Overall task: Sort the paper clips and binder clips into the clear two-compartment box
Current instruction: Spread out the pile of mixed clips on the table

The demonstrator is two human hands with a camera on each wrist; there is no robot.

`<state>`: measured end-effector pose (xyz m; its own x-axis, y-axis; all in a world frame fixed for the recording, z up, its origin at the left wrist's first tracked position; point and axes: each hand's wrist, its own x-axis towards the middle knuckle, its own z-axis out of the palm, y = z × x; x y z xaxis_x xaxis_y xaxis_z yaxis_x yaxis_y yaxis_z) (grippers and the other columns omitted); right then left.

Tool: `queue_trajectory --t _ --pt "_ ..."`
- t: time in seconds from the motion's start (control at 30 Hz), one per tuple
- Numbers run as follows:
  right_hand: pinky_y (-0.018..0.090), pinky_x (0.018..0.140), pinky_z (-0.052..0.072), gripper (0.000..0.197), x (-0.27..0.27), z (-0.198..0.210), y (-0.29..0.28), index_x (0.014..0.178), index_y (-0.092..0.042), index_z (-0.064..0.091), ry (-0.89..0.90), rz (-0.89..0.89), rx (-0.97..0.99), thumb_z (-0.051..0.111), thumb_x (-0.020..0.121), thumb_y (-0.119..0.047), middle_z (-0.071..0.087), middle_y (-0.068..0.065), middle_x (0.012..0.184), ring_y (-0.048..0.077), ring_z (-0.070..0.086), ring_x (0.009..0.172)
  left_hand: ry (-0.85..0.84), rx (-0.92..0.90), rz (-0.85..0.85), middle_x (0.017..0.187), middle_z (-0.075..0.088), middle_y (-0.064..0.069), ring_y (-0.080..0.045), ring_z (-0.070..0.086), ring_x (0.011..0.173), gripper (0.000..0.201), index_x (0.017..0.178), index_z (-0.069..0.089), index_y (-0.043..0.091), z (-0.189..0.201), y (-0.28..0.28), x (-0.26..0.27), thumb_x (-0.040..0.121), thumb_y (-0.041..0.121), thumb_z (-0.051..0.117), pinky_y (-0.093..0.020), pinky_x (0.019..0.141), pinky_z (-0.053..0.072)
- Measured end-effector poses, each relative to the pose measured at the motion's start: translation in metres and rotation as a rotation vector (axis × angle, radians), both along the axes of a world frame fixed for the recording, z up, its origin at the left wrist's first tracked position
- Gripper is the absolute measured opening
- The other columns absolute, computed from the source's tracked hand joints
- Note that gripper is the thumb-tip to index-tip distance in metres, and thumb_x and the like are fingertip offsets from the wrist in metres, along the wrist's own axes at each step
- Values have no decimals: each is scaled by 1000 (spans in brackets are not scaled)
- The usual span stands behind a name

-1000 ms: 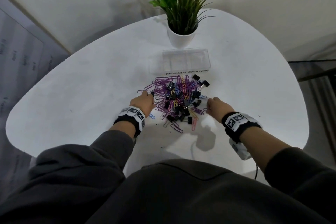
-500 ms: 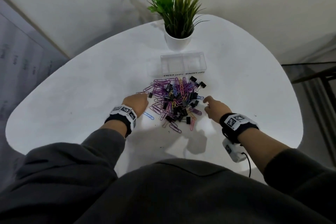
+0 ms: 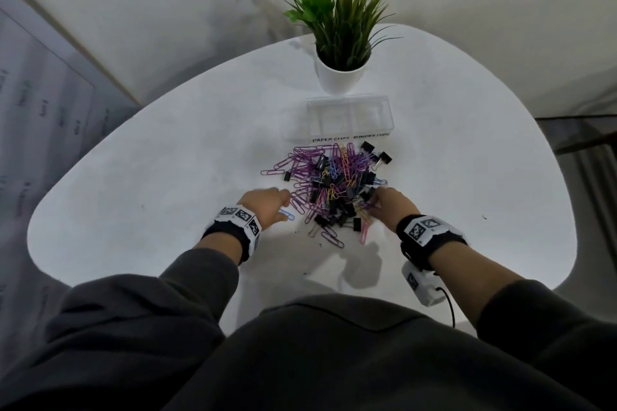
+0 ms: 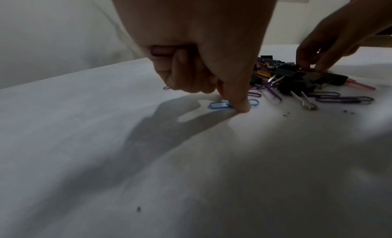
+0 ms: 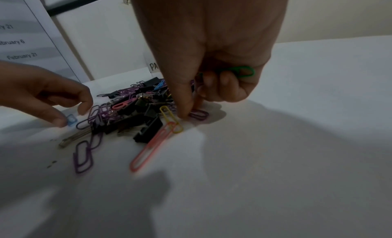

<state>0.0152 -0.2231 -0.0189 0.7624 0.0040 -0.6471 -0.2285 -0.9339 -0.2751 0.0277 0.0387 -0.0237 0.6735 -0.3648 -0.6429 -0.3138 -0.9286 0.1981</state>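
Left hand (image 4: pixel 203 60), curled around a purple clip, pins a blue paper clip (image 4: pixel 220 105) at the pile's (image 3: pixel 334 187) 8 o'clock; right hand (image 5: pixel 212 60), gripping a green clip (image 5: pixel 241 71), pinches another; tangled neighbours may drag along toward the box (image 3: pixel 350 117) at 12 o'clock.

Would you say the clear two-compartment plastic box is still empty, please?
Empty, apparently: both compartments of the clear plastic box show only bare walls in the head view, with every clip in the pile.

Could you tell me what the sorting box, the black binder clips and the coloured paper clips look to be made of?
The box looks like clear glossy plastic: the table shows through its walls. The binder clips seem to be black-coated metal with bare silvery wire handles. The paper clips look like bent wire in a smooth coloured coating, probably vinyl or paint; the frames leave that open.
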Motion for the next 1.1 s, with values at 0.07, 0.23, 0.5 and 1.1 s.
queue_trajectory --t 0.07,0.23,0.5,1.1 --pt "31 75 39 12 2 -3 1 97 -7 55 8 16 1 56 90 -17 55 14 106 27 56 94 4 -10 4 118 57 -8 -26 57 104 29 112 55 13 -2 -3 2 94 37 50 -34 83 46" --pt "27 60 33 14 4 1 -2 79 -12 39 9 36 37 50 87 -10 47 3 79 20 45 76 5 -10 33 114 55 -8 -26 57 96 28 105 55 11 -6 1 5 97 36 46 -33 78 44" --pt "26 65 42 33 -8 8 -15 123 -15 45 60 -115 203 37 93 -6 62 7 83 20 53 66 -68 -90 226 134 56 -1 -22 55 121 35 132 49 21 -2 2 -6 102 31 33 -33 95 45" --pt "29 68 42 36 -43 1 15 106 -7 53 16 -187 -37 52 89 -38 61 7 95 26 57 81 -35 -51 214 125 58 -6 -26 59 109 34 128 43 14 7 -28 -31 101 32 35 -37 89 48"
